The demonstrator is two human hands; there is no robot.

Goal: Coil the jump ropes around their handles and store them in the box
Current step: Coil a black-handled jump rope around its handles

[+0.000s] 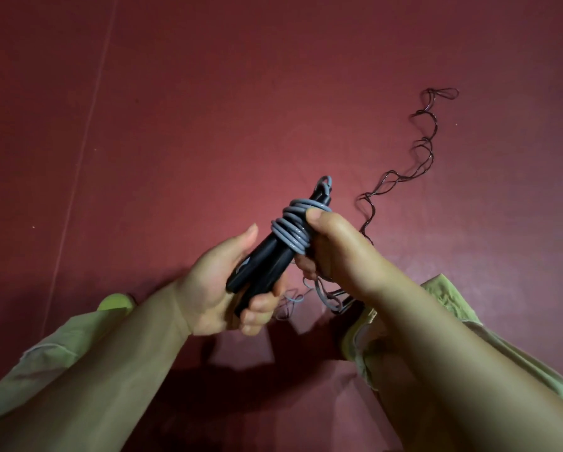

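Observation:
Two black jump-rope handles (257, 269) lie side by side in my left hand (221, 288), which grips their lower ends. Several turns of grey rope (290, 230) are wound round the upper part of the handles. My right hand (332, 249) grips that coil, thumb pressed on top of the turns. Loose grey rope (326, 296) hangs below my right hand. A second, dark thin rope (417, 168) lies in wavy loops on the red floor, running from under my right arm to the upper right. No box is in view.
The red floor (208, 109) fills the view, with a pale seam line (87, 135) running down its left side. My green sleeves (78, 334) reach in from the bottom corners. Shadows of my arms fall on the floor below my hands.

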